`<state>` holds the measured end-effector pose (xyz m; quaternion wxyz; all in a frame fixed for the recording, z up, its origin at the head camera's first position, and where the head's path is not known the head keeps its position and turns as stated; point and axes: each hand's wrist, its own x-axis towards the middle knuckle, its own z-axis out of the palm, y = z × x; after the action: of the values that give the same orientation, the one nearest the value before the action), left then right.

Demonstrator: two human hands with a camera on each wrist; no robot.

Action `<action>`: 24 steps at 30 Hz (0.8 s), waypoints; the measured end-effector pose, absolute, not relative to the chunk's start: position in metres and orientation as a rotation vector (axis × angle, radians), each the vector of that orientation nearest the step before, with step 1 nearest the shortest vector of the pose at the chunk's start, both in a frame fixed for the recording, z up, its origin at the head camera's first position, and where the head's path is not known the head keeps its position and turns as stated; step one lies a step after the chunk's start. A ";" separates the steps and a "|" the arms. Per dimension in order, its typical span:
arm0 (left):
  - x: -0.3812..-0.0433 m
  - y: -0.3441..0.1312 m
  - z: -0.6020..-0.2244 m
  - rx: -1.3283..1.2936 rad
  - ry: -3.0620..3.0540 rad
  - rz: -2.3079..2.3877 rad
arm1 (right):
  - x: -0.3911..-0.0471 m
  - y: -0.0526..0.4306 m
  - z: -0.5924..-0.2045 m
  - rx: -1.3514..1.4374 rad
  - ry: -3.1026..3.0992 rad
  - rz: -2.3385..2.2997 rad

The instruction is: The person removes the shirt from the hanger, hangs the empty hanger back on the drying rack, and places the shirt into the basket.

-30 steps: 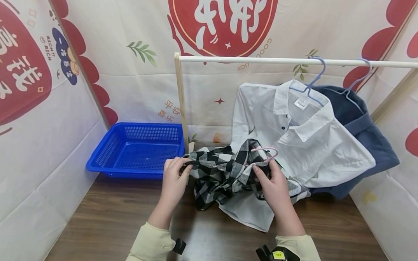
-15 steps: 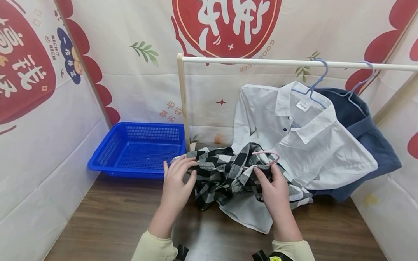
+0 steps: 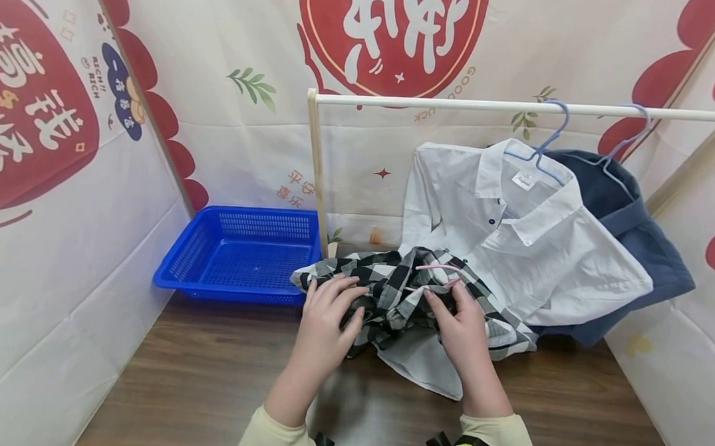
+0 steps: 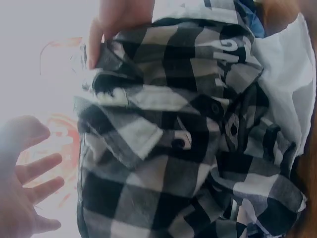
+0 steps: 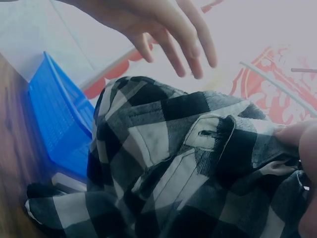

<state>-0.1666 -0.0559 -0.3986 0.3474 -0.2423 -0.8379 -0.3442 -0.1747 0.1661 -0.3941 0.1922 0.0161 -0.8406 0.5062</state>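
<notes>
A black-and-white checked shirt (image 3: 385, 277) lies bunched over the table, with the curved hook of a pink hanger (image 3: 438, 266) sticking up from its neck. My right hand (image 3: 463, 331) pinches the shirt by the collar, close to the hanger; in the right wrist view its thumb (image 5: 297, 134) presses on the cloth. With fingers spread, my left hand (image 3: 329, 321) hovers at the near left side of the shirt. The left wrist view shows this left hand (image 4: 29, 183) apart from the cloth, holding nothing. Most of the hanger is hidden inside the shirt.
A blue plastic basket (image 3: 248, 265) stands on the wooden table (image 3: 207, 363) at left. Behind the shirt, a white shirt (image 3: 524, 243) and a dark blue garment (image 3: 650, 249) hang on blue hangers from a rack rail (image 3: 399, 102). Pale grey cloth (image 3: 423, 365) shows below the checked shirt.
My left hand has let go of the checked shirt's left part and moved right, fingers spreading. My right hand keeps its pinch, and the pink hook has tipped lower.
</notes>
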 end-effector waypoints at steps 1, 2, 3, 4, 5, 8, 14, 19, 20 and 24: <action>-0.166 -0.054 -0.398 -0.641 -2.175 -0.871 | -0.174 0.165 -0.395 0.055 -2.363 1.409; -0.165 -0.053 -0.398 -0.653 -2.178 -0.852 | -0.174 0.164 -0.395 0.071 -2.364 1.395; -0.165 -0.051 -0.398 -0.662 -2.183 -0.840 | -0.174 0.163 -0.396 0.087 -2.366 1.378; -0.164 -0.050 -0.398 -0.669 -2.191 -0.829 | -0.173 0.161 -0.396 0.102 -2.372 1.358; -0.164 -0.048 -0.399 -0.674 -2.200 -0.813 | -0.173 0.160 -0.397 0.117 -2.380 1.338; -0.165 -0.044 -0.401 -0.682 -2.242 -0.781 | -0.171 0.156 -0.398 0.173 -2.395 1.287; -0.167 -0.038 -0.406 -0.674 -2.314 -0.740 | -0.167 0.151 -0.400 0.268 -2.388 1.220; -0.168 -0.038 -0.410 -0.639 -2.348 -0.707 | -0.164 0.147 -0.398 0.304 -2.396 1.197; -0.168 -0.039 -0.411 -0.636 -2.348 -0.702 | -0.163 0.147 -0.398 0.305 -2.404 1.194; -0.169 -0.042 -0.416 -0.617 -2.332 -0.685 | -0.160 0.144 -0.397 0.315 -2.427 1.177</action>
<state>-0.1693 -0.0419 -0.4157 0.3118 -0.2338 -0.8836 -0.2594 -0.1603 0.1444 -0.3970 0.2113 0.1133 -0.8736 0.4235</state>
